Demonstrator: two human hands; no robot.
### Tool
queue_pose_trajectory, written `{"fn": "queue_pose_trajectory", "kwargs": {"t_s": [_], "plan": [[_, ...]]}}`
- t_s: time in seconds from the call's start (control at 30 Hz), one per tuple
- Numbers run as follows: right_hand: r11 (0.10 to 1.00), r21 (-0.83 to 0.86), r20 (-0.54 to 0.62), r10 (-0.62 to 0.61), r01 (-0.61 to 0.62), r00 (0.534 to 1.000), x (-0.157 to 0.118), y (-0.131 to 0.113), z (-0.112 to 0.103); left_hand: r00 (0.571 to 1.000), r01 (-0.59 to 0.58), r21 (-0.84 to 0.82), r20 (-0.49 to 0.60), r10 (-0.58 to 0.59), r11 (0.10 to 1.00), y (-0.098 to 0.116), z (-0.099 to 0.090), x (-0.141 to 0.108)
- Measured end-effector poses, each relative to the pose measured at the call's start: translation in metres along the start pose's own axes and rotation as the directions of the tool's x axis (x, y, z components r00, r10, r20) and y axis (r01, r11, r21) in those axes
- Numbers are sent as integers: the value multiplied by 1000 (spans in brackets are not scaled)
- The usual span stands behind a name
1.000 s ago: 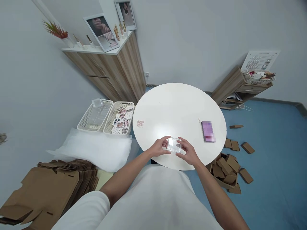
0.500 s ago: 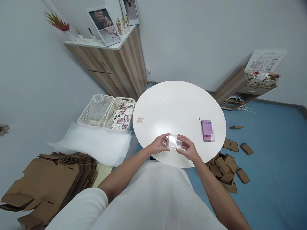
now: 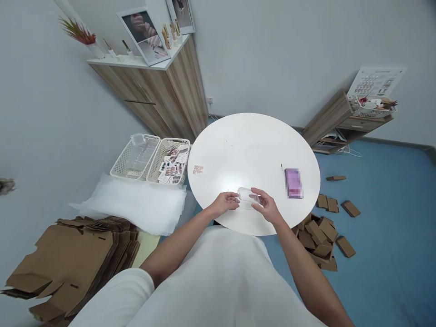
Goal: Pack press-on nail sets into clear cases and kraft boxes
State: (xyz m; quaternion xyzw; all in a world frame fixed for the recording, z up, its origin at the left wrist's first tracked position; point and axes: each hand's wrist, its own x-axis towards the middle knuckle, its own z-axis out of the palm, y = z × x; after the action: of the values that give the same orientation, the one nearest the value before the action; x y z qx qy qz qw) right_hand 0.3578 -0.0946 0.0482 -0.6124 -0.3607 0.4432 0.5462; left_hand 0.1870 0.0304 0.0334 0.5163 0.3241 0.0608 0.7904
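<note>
A small clear plastic box (image 3: 245,196) is between my hands, just above the near part of the round white table (image 3: 252,136). Its lid seems to be swung up from the base, though the see-through plastic makes the edges hard to read. My left hand (image 3: 224,204) holds the box's left side with bent fingers. On the other side, my right hand (image 3: 267,206) grips it between thumb and fingers. A small sheet of pinkish nail-like pieces (image 3: 198,170) lies at the table's left, and a purple pixelated item (image 3: 293,183) at its right.
Left of the table stand a basket of clear boxes (image 3: 135,156) and a basket of nail cards (image 3: 169,161). White foam sheets (image 3: 129,202) and stacked flat cardboard (image 3: 68,261) lie nearer. Small brown boxes (image 3: 318,234) are piled on the floor at right.
The box looked closed and flat before; now its upper part appears raised away from the base. My hands have stayed at its two sides, with the left fingers slightly shifted.
</note>
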Motion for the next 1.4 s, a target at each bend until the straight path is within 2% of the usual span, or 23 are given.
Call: {"fn": "queue_pose_trajectory", "kwargs": {"t_s": [0.23,0.4,0.47,0.57,0.73,0.87,1.13,1.4], "plan": [[984,2,-192,173,-176,966,17,4,1,1000,-13,78,-1,13,997,-14,1,-6],[950,75,-159,311,-303,937,9,13,7,1000,-7,100,-12,9,995,-21,3,-7],[940,93,-185,341,-329,922,-1,19,10,999,2,110,-34,2,994,-26,2,-6],[940,68,-258,341,-335,904,-17,29,14,996,24,139,-88,-12,990,-35,-1,-4],[927,-48,-237,351,-372,906,-31,46,20,988,70,165,-148,-46,984,-50,-1,5],[914,-22,-266,385,-405,884,-29,60,19,980,102,212,-191,-61,972,-57,5,19],[920,-30,-320,361,-391,876,-22,83,11,961,135,310,-274,-47,941,-72,18,41],[911,-23,-292,388,-412,874,-20,97,0,932,161,433,-363,8,887,-83,22,43]]}}
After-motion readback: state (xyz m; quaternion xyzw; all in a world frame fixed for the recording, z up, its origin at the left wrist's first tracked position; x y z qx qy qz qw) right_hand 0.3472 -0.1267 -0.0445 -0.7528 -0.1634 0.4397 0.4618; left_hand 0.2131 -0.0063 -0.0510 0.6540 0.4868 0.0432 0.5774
